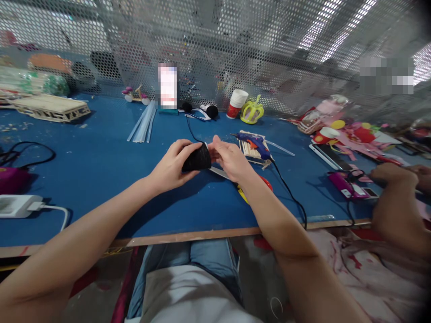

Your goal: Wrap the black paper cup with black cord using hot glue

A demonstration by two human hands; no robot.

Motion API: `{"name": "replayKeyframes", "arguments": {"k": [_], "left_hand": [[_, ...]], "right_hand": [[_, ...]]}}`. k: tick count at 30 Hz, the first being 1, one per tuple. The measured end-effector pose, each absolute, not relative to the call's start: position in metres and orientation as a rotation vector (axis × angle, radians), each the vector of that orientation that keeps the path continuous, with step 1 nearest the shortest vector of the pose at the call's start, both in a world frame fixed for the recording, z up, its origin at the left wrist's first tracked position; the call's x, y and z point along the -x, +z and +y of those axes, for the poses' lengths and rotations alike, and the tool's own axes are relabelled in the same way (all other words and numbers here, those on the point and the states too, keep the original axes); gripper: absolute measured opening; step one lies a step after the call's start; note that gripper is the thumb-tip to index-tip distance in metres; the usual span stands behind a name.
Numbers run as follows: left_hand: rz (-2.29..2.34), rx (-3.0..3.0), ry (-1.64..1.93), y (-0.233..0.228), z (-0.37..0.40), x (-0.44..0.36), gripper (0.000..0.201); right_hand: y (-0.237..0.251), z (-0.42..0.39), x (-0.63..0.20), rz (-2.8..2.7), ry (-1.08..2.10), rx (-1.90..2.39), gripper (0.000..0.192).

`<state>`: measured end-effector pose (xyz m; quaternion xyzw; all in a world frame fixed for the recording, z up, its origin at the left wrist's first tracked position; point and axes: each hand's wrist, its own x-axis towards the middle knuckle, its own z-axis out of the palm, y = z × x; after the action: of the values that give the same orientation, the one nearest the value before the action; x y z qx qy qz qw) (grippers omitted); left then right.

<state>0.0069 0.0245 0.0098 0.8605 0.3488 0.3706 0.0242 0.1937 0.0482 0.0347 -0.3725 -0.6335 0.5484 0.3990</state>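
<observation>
My left hand [173,166] is wrapped round a black, cup-shaped piece [197,159], which lies on its side just above the table. It looks covered in dark yarn or cloth. A thin black strand [189,125] runs from it towards a dark ball [186,106] at the back. At the other end of the piece, my right hand [230,159] has its fingers curled in close to the rim; what they pinch is hidden. Under my right wrist lie scissors with a silver blade [220,172] and red and yellow handles [243,194].
A blue glue gun [254,142] rests on a stick frame [247,154], its cord trailing to the table edge. Clear glue sticks [143,123], a phone [167,85], paper cups [236,103] and a yellow basket [252,112] stand behind. Another person's arm [397,193] is at right.
</observation>
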Motion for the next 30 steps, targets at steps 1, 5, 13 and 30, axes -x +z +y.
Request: {"name": "replayKeyframes", "arguments": {"k": [1,5,13,30], "left_hand": [[1.054,-2.695,1.15,0.009,0.025,-0.007,0.06],[1.023,-2.772,1.154,0.007,0.027,-0.005,0.058],[1.096,-2.772,1.111,0.005,0.029,-0.004,0.065],[1.148,-2.348,1.146,0.009,0.035,0.002,0.063]], "right_hand": [[0.034,0.049,-0.194,-1.596,1.406,0.945,0.05],[0.035,0.05,-0.197,-1.588,1.476,0.918,0.041],[0.037,0.043,-0.195,-1.725,1.29,1.025,0.014],[0.077,0.085,-0.271,-1.698,0.022,1.443,0.036]]}}
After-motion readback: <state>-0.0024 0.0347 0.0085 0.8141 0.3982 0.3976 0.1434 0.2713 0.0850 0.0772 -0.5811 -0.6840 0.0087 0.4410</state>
